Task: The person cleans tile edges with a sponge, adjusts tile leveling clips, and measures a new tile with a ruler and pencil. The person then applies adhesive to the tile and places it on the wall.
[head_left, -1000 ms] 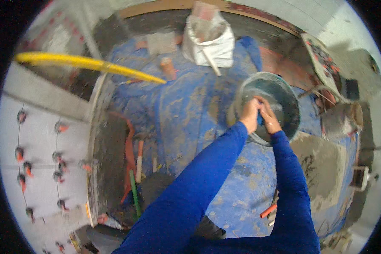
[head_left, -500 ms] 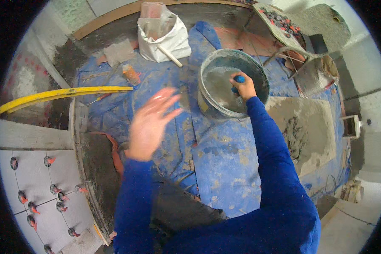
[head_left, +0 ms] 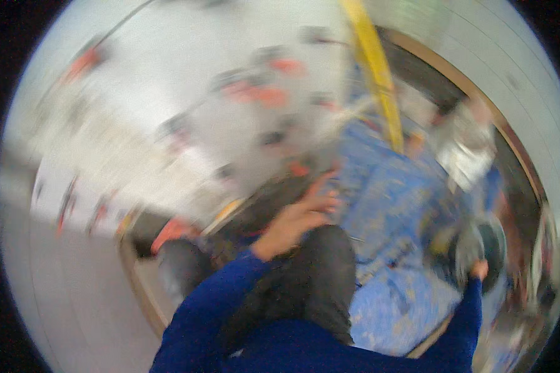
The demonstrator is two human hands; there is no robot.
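Note:
The whole picture is smeared by motion. My left hand (head_left: 295,224) is in front of my knee with its fingers stretched out and apart, holding nothing I can see. At the lower right, my right hand (head_left: 479,269) is over the near rim of a round bucket (head_left: 495,239), its fingers closed. The blue-handled tool it grips shows in the earlier picture; now the handle is lost in the blur. Grey wet mix (head_left: 468,245) is inside the bucket.
Large pale tiles (head_left: 186,74) with black-and-red levelling clips fill the upper left. A long yellow level (head_left: 379,78) leans near them. A dirty blue sheet (head_left: 382,199) covers the floor. Beyond it stands a white sack (head_left: 466,149).
My view has swung left toward the tiles, so the bucket now appears at the lower right. My left hand has moved away from the bucket; my right hand stays at it.

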